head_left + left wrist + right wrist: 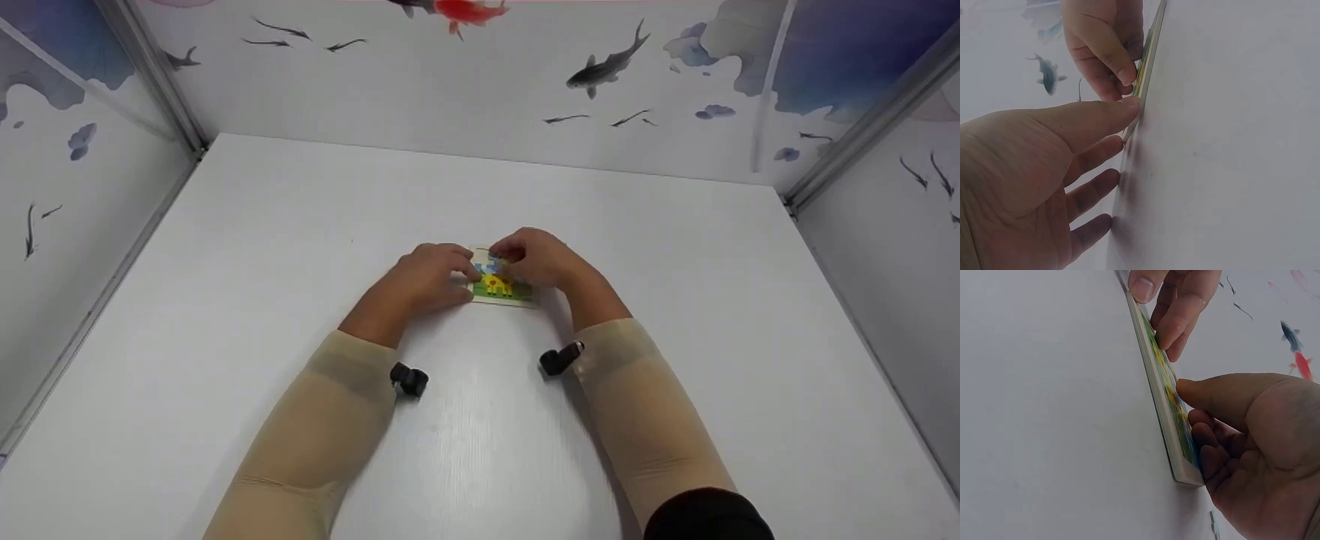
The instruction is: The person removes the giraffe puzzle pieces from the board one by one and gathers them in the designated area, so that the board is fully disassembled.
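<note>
A small jigsaw puzzle board (506, 303) with a pale frame lies on the white table. Its picture shows a yellow giraffe (495, 285) on green ground with blue pieces (487, 265) above; the pale backing shows at the top. My left hand (435, 277) holds the board's left side, the thumb at the near corner and the forefinger over the picture. The right hand (1266, 439) bends over the right part of the board, thumb and curled fingers at the picture. I cannot tell whether a piece is between them.
The white table (480, 450) stretches around the board. White panels with painted fish (606, 69) stand at the back and both sides, joined by metal corner posts (844, 127). A small black camera (409, 380) sits at the left wrist, another black camera (560, 359) at the right.
</note>
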A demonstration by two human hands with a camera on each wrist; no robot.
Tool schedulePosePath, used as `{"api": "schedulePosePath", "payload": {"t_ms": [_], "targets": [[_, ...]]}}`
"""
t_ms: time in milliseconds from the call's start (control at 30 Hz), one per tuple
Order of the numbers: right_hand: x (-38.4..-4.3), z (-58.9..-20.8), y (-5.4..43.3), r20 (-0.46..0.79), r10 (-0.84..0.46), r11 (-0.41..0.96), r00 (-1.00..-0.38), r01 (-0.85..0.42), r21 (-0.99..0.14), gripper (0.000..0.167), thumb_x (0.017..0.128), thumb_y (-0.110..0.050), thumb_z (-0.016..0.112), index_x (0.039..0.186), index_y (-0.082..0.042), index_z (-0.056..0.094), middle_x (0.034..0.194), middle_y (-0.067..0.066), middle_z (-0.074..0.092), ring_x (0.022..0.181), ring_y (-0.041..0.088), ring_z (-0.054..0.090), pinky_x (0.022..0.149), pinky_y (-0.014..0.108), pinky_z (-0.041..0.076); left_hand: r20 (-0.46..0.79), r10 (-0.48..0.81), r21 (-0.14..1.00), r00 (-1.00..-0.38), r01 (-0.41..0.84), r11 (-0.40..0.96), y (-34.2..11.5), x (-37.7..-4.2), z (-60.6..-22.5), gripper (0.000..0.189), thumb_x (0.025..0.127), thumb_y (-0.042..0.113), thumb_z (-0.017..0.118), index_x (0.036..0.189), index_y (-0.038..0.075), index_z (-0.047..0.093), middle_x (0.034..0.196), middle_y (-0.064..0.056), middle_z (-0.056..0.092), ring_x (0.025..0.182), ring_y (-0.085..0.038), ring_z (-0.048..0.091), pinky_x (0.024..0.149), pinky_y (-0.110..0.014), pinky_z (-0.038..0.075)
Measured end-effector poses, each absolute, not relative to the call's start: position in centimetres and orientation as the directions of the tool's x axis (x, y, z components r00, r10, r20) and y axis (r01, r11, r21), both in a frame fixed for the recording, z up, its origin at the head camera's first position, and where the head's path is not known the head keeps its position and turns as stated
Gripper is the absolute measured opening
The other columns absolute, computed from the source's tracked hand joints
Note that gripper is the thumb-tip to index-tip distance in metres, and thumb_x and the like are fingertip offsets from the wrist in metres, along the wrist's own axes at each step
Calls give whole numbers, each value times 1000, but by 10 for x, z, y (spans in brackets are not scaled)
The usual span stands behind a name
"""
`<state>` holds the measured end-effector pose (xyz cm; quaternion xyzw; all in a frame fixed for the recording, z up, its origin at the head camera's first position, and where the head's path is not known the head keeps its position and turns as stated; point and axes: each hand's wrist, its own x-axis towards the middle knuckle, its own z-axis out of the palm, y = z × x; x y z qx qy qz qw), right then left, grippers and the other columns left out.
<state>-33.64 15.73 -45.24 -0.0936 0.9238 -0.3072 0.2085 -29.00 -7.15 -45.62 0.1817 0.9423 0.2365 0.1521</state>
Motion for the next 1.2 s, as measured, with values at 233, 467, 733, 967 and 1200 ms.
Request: {"api": "schedulePosePath", "payload": {"t_ms": [233,467,733,967,1200], "targets": [[-337,-454,158,-326,-353,804,-877,-106,-585,41,102,-20,72,143,-20,69,134,3,60,121,23,57,114,44,51,-213,411,494,-887,265,828,-68,-289,-455,32,101,31,72,133,31,77,165,7,51,160,-29,38,132,-57,30],[-339,-455,159,-303,-352,812,-886,-127,-570,39,98,-20,77,137,-23,72,137,5,55,120,26,56,111,44,53,-216,404,494,-889,258,831,-68,-289,-453,32,100,32,72,132,33,77,165,9,51,160,-30,36,131,-59,29],[-339,-455,161,-296,-311,796,-903,-77,-600,45,97,-21,78,140,-27,68,137,3,59,123,25,56,111,45,53,-218,410,492,-886,263,830,-69,-290,-453,33,100,32,73,133,33,77,165,8,51,160,-32,37,131,-59,29],[-337,-453,165,-315,-195,767,-929,56,-639,32,99,-20,72,130,-28,72,130,2,63,119,25,57,106,41,54,-216,405,486,-888,262,834,-68,-290,-453,34,100,31,72,134,34,76,164,8,52,159,-29,38,131,-55,31],[-338,-454,168,-288,-204,755,-936,37,-655,25,103,-18,68,125,-28,75,128,1,66,120,25,58,112,43,52,-218,389,485,-895,246,839,-68,-291,-456,35,99,32,73,134,34,76,164,8,52,160,-29,37,132,-57,30]]}}
